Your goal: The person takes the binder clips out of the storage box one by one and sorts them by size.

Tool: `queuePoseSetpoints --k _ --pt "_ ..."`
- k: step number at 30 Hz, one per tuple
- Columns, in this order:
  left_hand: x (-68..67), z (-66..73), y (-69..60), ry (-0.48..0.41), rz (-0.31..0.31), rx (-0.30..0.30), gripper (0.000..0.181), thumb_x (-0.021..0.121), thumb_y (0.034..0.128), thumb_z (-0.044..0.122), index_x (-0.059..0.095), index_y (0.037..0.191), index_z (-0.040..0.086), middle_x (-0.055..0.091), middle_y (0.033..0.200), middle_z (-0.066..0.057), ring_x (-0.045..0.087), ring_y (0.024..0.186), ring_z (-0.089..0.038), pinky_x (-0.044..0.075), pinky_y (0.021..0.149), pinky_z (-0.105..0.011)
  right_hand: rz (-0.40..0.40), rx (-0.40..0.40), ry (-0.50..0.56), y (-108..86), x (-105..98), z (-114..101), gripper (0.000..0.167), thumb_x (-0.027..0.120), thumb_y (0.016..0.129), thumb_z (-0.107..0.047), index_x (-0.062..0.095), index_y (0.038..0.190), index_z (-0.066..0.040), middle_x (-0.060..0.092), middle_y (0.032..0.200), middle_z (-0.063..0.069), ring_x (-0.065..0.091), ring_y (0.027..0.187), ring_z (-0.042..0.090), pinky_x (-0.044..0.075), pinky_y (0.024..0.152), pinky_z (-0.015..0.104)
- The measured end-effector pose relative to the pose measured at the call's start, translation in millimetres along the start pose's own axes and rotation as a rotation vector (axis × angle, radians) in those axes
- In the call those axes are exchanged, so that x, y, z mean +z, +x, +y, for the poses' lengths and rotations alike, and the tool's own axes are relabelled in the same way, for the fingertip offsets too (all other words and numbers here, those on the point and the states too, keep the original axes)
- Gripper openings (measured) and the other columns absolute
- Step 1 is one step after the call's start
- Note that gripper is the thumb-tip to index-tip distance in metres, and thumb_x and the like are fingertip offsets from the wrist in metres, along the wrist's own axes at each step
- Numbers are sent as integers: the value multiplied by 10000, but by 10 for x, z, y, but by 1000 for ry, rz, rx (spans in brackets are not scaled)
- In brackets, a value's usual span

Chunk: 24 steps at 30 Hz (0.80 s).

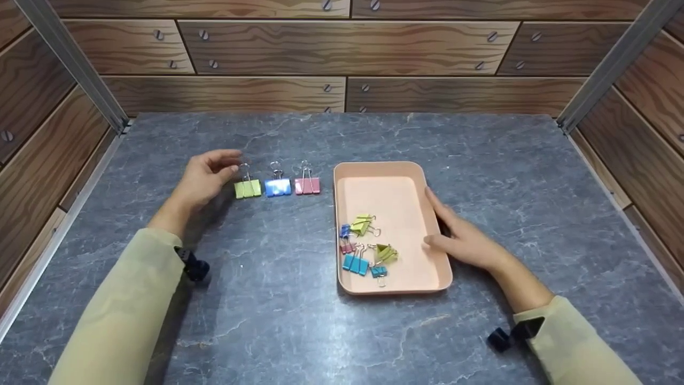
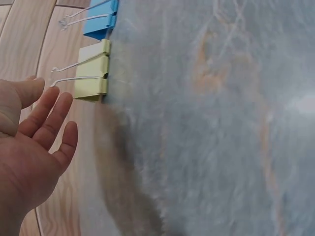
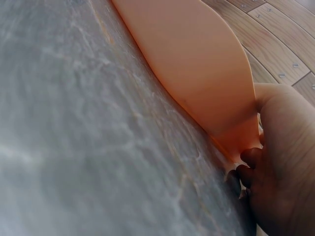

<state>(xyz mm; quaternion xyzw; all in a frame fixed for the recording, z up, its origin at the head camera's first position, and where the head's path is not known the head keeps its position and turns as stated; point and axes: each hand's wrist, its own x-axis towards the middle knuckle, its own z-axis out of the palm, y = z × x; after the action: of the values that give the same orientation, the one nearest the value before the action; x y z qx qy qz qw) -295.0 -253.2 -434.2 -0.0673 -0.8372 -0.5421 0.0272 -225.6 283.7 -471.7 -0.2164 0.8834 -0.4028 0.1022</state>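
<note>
Head view: left hand (image 1: 202,181), spread beside lime metal clip (image 1: 248,189), seemingly aligns it (next move likely wants pinching); right hand (image 1: 466,240) grips peach rectangular tray (image 1: 385,198).

One counter (image 1: 256,315), blue-grey, marbled with pale veins, before me. Back wall (image 1: 347,48), brown wood-grain planks, dark seams, grey screw heads (image 1: 492,36). Left wall (image 1: 32,101) and right wall (image 1: 641,144), matching. Grey metal posts (image 1: 76,64), two, at the back corners. White glare (image 1: 331,326), on the counter's near part.
</note>
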Motion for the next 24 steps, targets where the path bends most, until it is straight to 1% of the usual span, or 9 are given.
queuePoseSetpoints --k 4,5,9,12,16,20,24 --pt "-50 130 -22 -4 29 40 354 628 1049 0 635 1398 -57 668 1342 -274 663 1154 -223 531 927 -179 -2 4 4 3 -3 -12 928 691 1014 -259 90 1722 -271 132 1749 192 150 1592 415 145 1268 599" --pt "-52 172 -26 -4 32 44 353 629 1052 9 637 1400 -47 671 1343 -262 661 1153 -206 531 938 -184 -3 4 6 2 -6 -15 928 692 1015 -257 91 1722 -269 131 1750 191 147 1593 414 143 1269 600" --pt "-23 356 -50 -16 23 56 351 634 1064 49 650 1412 7 688 1342 -194 660 1191 -206 534 989 -232 -4 -4 3 2 -11 -19 930 695 1013 -250 93 1722 -259 133 1748 198 152 1591 419 145 1267 601" --pt "38 494 -56 -25 1 81 343 637 1064 54 661 1405 29 700 1330 -161 664 1207 -219 534 1018 -270 -3 -7 3 -3 -18 -16 929 695 1014 -252 94 1722 -254 135 1746 206 156 1589 428 148 1265 603" --pt "150 637 -69 -42 -43 119 328 648 1056 44 678 1382 30 717 1300 -161 682 1195 -242 544 1017 -293 -1 -11 5 -3 -17 -13 931 696 1012 -252 94 1722 -252 135 1746 207 159 1589 429 150 1264 601" --pt "275 754 -95 -54 -100 138 312 646 1053 31 689 1362 27 728 1277 -167 692 1186 -274 559 1004 -313 -1 -9 6 4 -8 -7 936 695 1008 -246 90 1722 -266 131 1749 197 158 1591 416 149 1267 595" --pt "394 833 -111 -54 -152 162 295 642 1054 21 704 1342 26 740 1251 -164 705 1161 -292 577 971 -327 -5 12 12 13 0 2 953 694 998 -235 76 1721 -281 127 1754 182 157 1594 401 152 1269 588"
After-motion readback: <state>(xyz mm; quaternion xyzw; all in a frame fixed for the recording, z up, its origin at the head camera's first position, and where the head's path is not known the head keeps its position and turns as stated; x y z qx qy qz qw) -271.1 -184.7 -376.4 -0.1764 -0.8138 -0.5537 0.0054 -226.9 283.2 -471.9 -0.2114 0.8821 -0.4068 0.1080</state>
